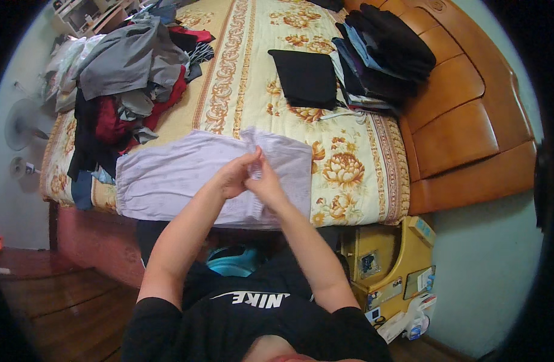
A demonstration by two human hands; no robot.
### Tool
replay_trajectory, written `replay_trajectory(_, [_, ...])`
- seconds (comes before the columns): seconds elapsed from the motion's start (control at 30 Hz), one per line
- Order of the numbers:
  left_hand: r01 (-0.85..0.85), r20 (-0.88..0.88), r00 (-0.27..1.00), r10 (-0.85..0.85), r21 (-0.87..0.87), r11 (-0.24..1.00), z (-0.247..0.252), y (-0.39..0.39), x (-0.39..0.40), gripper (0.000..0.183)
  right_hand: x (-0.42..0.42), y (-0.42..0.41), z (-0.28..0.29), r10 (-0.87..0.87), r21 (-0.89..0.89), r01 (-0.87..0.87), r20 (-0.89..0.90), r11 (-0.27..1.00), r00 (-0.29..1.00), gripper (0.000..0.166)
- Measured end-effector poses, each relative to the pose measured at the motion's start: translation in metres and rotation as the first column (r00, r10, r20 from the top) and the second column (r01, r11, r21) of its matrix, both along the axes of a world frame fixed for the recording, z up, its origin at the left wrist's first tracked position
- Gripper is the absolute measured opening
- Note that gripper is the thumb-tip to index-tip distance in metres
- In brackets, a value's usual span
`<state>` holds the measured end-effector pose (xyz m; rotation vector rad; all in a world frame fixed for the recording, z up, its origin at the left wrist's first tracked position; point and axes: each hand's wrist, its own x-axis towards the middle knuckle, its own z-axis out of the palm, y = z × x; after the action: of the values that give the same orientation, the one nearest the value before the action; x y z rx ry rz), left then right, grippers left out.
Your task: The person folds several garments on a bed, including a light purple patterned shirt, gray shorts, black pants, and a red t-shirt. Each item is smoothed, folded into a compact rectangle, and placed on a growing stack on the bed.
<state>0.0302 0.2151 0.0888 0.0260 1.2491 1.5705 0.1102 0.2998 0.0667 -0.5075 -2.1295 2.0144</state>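
A pale lilac garment [177,176], which looks like trousers with elastic gathers, lies across the near edge of the bed. Its right part is doubled over, with a gathered band near the fold. My left hand [236,176] and my right hand [265,183] meet above that band, thumbs and fingers pinching the fabric between them. The exact grip is partly hidden by my fingers. The garment's left end, with a gathered hem, lies spread out and wrinkled.
A loose heap of clothes [123,68] covers the bed's left side. Folded black fabric [306,79] lies beside a stack of folded clothes [381,59] near the brown headboard [458,113]. A yellow bedside cabinet [385,271] stands at right, electric fans [23,124] at left.
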Motion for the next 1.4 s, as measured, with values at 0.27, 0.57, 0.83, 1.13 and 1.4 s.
replay_trajectory(0.27, [-0.228,0.072,0.963,0.258,-0.285,0.931,-0.12,-0.061,-0.041,0.033,-0.014,-0.068,-0.088,0.146,0.015,-0.15,0.173,0.989,0.974,0.093])
replay_trajectory(0.57, [-0.247,-0.509,0.843,0.175,-0.078,0.966,-0.115,-0.066,-0.039,0.057,0.076,0.007,-0.087,-0.388,0.812,0.152,0.098,0.564,0.917,0.046])
replay_trajectory(0.83, [-0.398,-0.792,0.605,0.084,-0.21,0.893,-0.129,-0.087,-0.034,0.075,0.108,-0.002,-0.113,-0.386,0.875,-0.072,0.283,0.479,0.878,0.071])
replay_trajectory(1.13, [-0.198,-0.81,0.582,-0.077,-0.233,0.952,-0.122,-0.133,0.005,0.089,0.116,-0.008,-0.108,-0.159,0.881,-0.367,0.425,0.298,0.891,0.084])
replay_trajectory(1.4, [-0.184,-0.733,0.522,-0.436,-0.596,0.781,-0.077,-0.135,0.015,0.084,0.086,-0.013,-0.071,-0.241,0.813,-0.422,0.539,0.402,0.807,0.072])
